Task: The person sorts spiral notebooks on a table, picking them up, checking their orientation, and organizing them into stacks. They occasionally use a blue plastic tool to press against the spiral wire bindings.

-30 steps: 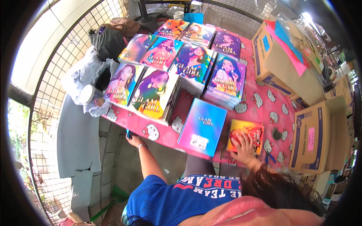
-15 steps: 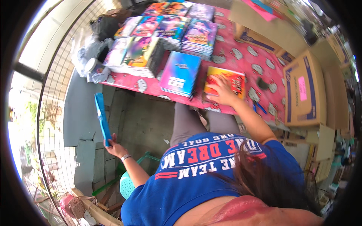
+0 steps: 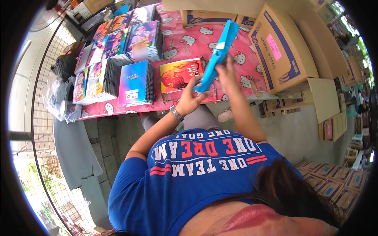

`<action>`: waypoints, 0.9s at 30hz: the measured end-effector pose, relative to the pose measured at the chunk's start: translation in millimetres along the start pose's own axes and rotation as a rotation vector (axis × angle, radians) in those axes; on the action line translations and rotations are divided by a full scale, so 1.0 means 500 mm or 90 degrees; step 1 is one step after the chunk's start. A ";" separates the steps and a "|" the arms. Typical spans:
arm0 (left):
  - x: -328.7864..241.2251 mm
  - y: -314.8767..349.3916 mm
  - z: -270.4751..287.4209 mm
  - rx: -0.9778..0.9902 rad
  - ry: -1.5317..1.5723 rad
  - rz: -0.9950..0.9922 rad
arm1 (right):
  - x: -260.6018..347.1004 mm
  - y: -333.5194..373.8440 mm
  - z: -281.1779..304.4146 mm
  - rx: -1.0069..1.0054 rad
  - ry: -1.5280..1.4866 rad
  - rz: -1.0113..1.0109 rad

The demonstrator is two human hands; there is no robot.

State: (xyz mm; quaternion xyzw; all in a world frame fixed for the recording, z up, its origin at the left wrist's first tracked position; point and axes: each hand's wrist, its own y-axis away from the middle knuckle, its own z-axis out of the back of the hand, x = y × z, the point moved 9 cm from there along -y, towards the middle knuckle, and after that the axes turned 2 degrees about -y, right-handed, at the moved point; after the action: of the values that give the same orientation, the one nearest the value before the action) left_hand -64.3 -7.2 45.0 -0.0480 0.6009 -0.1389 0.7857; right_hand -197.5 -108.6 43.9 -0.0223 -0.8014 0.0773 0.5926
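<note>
A long, narrow blue thing (image 3: 219, 53), flat and slightly bent, with a white patch, is held tilted above the table; its kind I cannot make out. My left hand (image 3: 188, 100), a metal watch on its wrist, is closed on its lower end. My right hand (image 3: 228, 78) is at its middle, fingers partly hidden, and seems to grip it too. Under and left of it a red and yellow notebook (image 3: 179, 76) lies on the table. Beside that stands a stack of blue and pink spiral notebooks (image 3: 134, 80).
Several stacks of spiral notebooks (image 3: 142, 36) fill the left of the table with its pink patterned cloth (image 3: 173, 29). Cardboard boxes (image 3: 281, 51) stand at the right, one with flaps out. A clear plastic bag (image 3: 57, 94) hangs at the left corner beside a wire grille (image 3: 43, 153).
My left hand has brought the blue thing from the lower left up over the table. My right hand has left the red and yellow notebook and met it. The view has turned right.
</note>
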 end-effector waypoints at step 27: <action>0.132 -0.126 -0.041 -0.031 0.521 0.348 | -0.128 0.018 0.180 0.046 -0.282 -0.298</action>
State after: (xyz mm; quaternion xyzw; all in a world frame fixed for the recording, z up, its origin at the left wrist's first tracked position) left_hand -78.3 -83.9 -7.0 0.1519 0.8540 0.0790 0.4913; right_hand -265.0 -116.7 -43.9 0.2007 -0.8911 -0.0295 0.4060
